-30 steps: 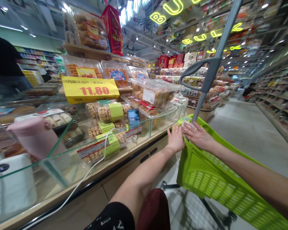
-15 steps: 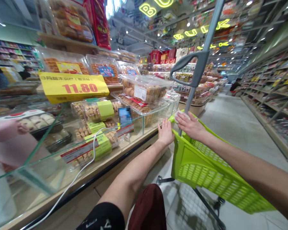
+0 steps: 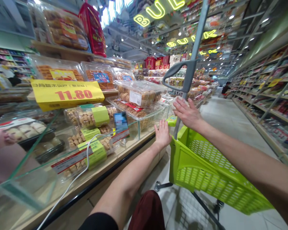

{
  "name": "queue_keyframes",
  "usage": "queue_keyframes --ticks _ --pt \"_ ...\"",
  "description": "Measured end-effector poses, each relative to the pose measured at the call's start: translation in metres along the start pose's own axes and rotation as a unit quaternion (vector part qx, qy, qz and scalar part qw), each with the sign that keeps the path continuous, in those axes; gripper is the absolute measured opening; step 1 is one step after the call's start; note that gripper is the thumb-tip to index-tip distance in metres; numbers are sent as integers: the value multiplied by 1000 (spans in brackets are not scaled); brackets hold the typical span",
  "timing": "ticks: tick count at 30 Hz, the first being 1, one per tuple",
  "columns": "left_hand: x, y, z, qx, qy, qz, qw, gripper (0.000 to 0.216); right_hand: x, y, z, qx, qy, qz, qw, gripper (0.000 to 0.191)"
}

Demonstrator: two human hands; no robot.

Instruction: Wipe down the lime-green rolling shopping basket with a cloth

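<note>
A lime-green shopping basket on wheels (image 3: 206, 166) stands in front of me, its grey handle pole (image 3: 180, 75) rising from the near corner. My left hand (image 3: 162, 134) lies flat against the basket's left corner rim, fingers stretched out. My right hand (image 3: 187, 112) is raised beside the pole, just above the rim, with its fingers spread over something pale that I cannot make out. Both forearms reach forward from the bottom of the view.
A glass-fronted counter (image 3: 62, 153) on the left holds packed biscuits, a yellow 11.80 price sign (image 3: 67, 94) and stacked clear pastry boxes (image 3: 139, 92). A white cable (image 3: 81, 172) runs over the glass. Stocked shelves (image 3: 266, 92) line the aisle on the right; a person (image 3: 227, 89) crouches far down it.
My right hand has lifted off the basket rim and now sits higher beside the pole. The basket and my left hand have shifted left in view as the counter slid past.
</note>
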State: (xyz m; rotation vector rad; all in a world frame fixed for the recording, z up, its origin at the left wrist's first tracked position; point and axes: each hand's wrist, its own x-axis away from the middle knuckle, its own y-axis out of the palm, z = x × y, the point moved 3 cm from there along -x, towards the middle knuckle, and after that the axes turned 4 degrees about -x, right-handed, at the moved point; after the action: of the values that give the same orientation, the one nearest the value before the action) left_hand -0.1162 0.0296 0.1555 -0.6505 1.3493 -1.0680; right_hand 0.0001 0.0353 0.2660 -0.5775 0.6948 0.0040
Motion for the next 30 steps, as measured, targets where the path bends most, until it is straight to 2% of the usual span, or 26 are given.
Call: queue_keyframes --ticks 5,9,14,17,20,23,26,30 --pt "0 -2 -4 -10 -7 -10 1000 77 35 19 -34 -29 -79 -72 994 23" --pt "-5 -6 -4 -15 -9 -7 1000 79 36 18 -31 -18 -107 -76 991 22" --pt "-8 -4 2 -11 9 6 1000 80 13 5 -6 16 -25 -29 999 27" --pt "-7 1 1 -22 13 -3 1000 77 20 12 -17 1 -19 -40 999 27" --pt "-4 9 -3 -42 52 -42 997 67 48 30 -46 -40 -25 -66 997 29" --pt "1 14 -7 -64 112 -72 989 54 83 45 -78 -94 2 -76 993 33" --pt "8 14 -9 -77 132 -49 987 49 115 55 -102 -148 75 -61 984 42" --pt "19 17 -7 -80 120 -21 989 51 148 61 -121 -178 197 2 964 55"
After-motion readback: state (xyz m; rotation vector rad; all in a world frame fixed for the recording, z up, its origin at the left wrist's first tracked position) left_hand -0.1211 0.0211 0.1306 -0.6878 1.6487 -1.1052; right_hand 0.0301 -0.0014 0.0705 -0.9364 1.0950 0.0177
